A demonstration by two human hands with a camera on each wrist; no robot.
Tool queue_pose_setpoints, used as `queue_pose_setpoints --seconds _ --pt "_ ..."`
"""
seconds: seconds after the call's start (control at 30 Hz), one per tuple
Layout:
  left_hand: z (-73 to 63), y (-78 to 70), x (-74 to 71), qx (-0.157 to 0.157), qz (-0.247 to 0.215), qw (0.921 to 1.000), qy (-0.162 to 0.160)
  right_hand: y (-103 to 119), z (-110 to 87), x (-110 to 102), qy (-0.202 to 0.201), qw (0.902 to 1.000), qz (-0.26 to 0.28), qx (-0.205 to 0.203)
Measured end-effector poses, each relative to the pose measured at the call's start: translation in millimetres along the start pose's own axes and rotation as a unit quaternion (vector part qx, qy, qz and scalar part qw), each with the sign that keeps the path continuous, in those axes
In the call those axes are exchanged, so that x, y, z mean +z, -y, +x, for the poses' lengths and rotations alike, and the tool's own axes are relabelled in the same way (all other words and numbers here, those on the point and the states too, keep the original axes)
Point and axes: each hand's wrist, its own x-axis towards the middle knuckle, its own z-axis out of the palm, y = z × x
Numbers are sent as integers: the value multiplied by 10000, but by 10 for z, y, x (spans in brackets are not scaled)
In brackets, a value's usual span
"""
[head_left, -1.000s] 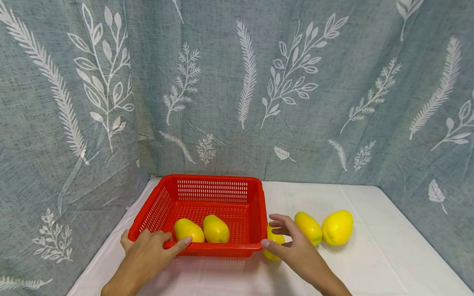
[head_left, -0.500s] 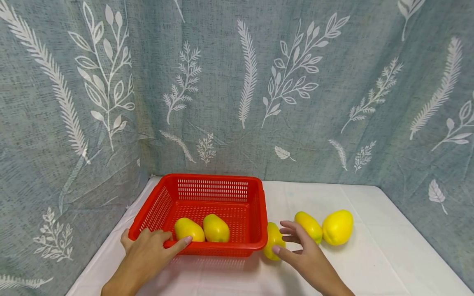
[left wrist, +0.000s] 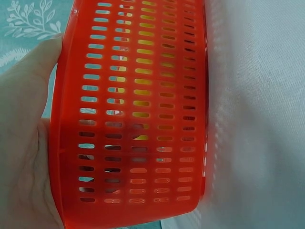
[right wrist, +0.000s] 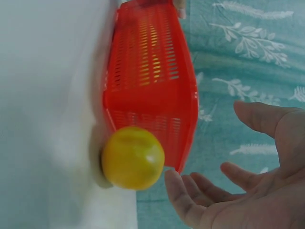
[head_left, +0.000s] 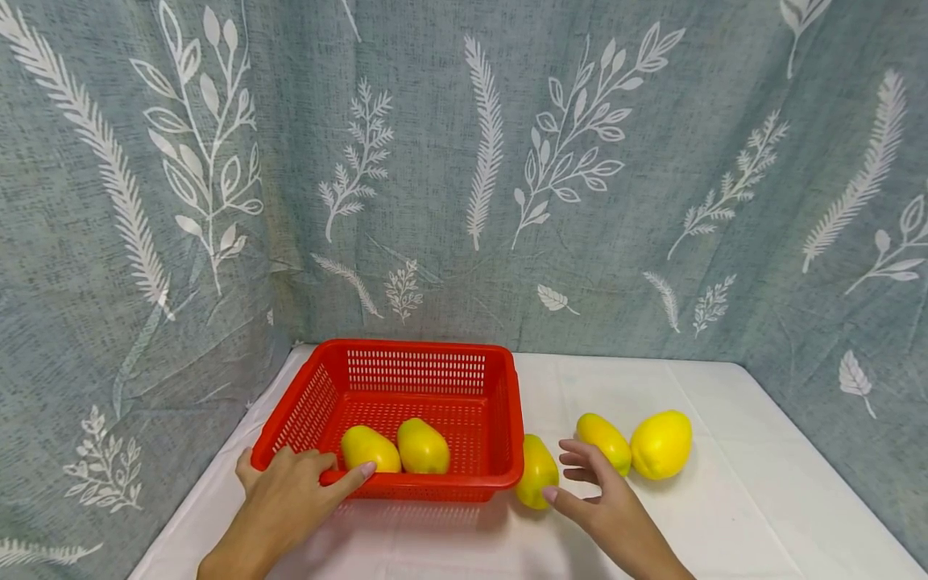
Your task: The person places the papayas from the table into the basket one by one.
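My left hand (head_left: 290,499) grips the near-left corner of a red plastic basket (head_left: 435,486), with the thumb over its front rim. In the left wrist view the basket's slotted side (left wrist: 138,179) fills the middle. Two smooth yellow mango-like fruits lie inside, a left one (head_left: 368,448) and a right one (head_left: 423,448). Another yellow fruit (head_left: 536,474) sits on the table against the basket's right side. My right hand (head_left: 607,503) hovers just right of it, fingers relaxed and spread, holding nothing. The right wrist view shows that fruit (right wrist: 132,158) apart from the fingers.
Two more yellow fruits, a narrower one (head_left: 604,445) and a rounder one (head_left: 661,445), lie close together on the white-covered table (head_left: 754,483), right of the right hand. A blue-grey curtain (head_left: 435,177) with white leaf prints stands behind the table and along both sides.
My right hand has drawn back to the right from the fruit beside the basket, uncovering more of it. The left hand, the basket and the fruits have stayed put.
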Motion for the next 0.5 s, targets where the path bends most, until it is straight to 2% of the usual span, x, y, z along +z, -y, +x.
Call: queue_pose_setpoints --seconds 0.2,0.5 --pt "15 -1 -9 -53 61 9999 114 -68 50 31 -61 10000 25 50" --pt "-3 10 0 -7 4 10000 9 -161 167 116 -175 9991 -360 120"
